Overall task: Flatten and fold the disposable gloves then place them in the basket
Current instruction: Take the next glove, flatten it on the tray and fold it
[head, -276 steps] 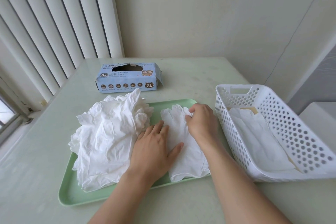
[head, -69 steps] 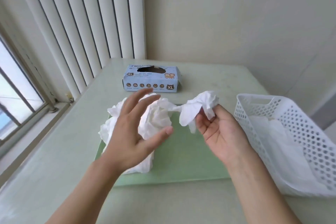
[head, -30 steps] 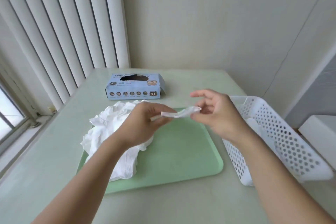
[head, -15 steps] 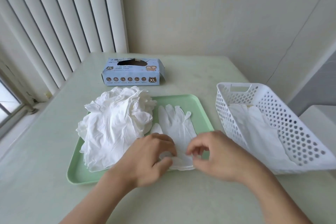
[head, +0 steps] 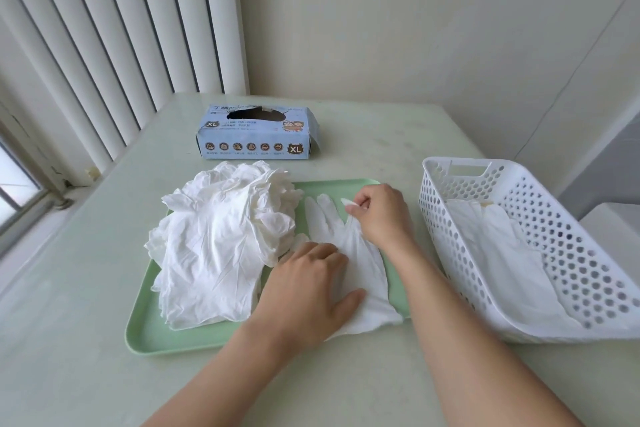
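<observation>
Both hands on glove (head: pixel 360 263): left (head: pixel 308 291) flat, right (head: pixel 381 215) pinching

Both forearms are bare, with no sleeves, rings or watch.

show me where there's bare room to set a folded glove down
Bare table between the glove box and basket; also the near table edge below the tray. The tray is crowded: glove pile, flat glove, both hands.

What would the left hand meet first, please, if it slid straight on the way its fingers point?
Probably the crumpled glove pile: the left hand lies on the flat glove, its fingers pointing up-left toward the pile's edge, though depth is unclear.
</observation>
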The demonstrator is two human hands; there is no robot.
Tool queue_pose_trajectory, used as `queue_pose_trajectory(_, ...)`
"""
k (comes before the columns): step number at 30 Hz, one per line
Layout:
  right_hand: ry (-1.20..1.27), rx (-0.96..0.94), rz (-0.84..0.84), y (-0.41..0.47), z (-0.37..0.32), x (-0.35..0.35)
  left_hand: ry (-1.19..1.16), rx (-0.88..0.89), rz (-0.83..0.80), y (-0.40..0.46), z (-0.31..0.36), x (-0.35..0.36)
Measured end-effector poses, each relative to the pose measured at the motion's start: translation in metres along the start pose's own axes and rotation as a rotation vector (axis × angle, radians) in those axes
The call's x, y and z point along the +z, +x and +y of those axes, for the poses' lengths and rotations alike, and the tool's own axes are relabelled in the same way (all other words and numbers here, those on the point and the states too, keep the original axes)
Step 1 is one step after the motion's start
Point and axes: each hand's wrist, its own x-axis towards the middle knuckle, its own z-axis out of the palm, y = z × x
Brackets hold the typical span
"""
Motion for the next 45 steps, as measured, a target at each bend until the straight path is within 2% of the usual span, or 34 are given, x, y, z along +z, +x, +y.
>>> queue_pose_trajectory(3, 0.046, -0.072, 0.112, 0.004, 0.003, 0.004, -0.051, -0.003, 0.037, 0.004, -0.005, 0.003)
queue_pose_trajectory(6, 0.042, -0.129, 0.068, -0.001, 0.002, 0.006, -0.035, -0.007, 0.002, 0.009, -0.012, 0.004)
queue_pose_trajectory(11, -0.161, -0.188, -0.012, -0.019, -0.006, -0.014, -0.032, 0.016, -0.033, 0.009, -0.015, 0.008)
queue_pose_trajectory(15, -0.196, -0.188, -0.259, -0.030, -0.009, -0.019, -0.067, 0.040, -0.009, 0.007, -0.013, 0.007)
queue_pose_trajectory(17, -0.265, -0.236, -0.205, -0.033, -0.015, -0.018, -0.156, 0.106, 0.109, 0.004, -0.010, -0.007)
queue_pose_trajectory(20, -0.104, -0.329, 0.129, -0.042, -0.033, -0.021, -0.393, 0.201, 0.535, -0.006, -0.016, -0.051)
queue_pose_trajectory(22, 0.172, -0.478, 0.203, -0.057, -0.053, -0.019, -0.432, 0.109, 0.755, -0.011, -0.042, -0.076)
queue_pose_trajectory(23, 0.258, -0.571, 0.159, -0.067, -0.064, -0.016, -0.393, 0.019, 0.774, -0.011, -0.060, -0.084)
queue_pose_trajectory(25, 0.224, -0.721, 0.001, -0.089, -0.084, 0.000, -0.281, -0.135, 0.646, -0.012, -0.096, -0.085)
queue_pose_trajectory(28, 0.003, -0.805, -0.115, -0.108, -0.094, 0.033, -0.275, -0.174, 0.420, -0.014, -0.121, -0.069)
queue_pose_trajectory(30, 0.001, -0.775, -0.123, -0.106, -0.089, 0.046, -0.317, -0.164, 0.396, -0.012, -0.123, -0.063)
queue_pose_trajectory(35, 0.334, -0.629, -0.215, -0.095, -0.074, 0.045, -0.392, -0.245, 0.428, -0.010, -0.135, -0.057)
queue_pose_trajectory(41, 0.626, -0.334, -0.205, -0.074, -0.066, 0.029, -0.370, -0.182, 0.590, -0.012, -0.123, -0.056)
queue_pose_trajectory(45, 0.814, -0.135, -0.216, -0.067, -0.061, 0.026, -0.376, -0.157, 0.555, -0.015, -0.120, -0.056)
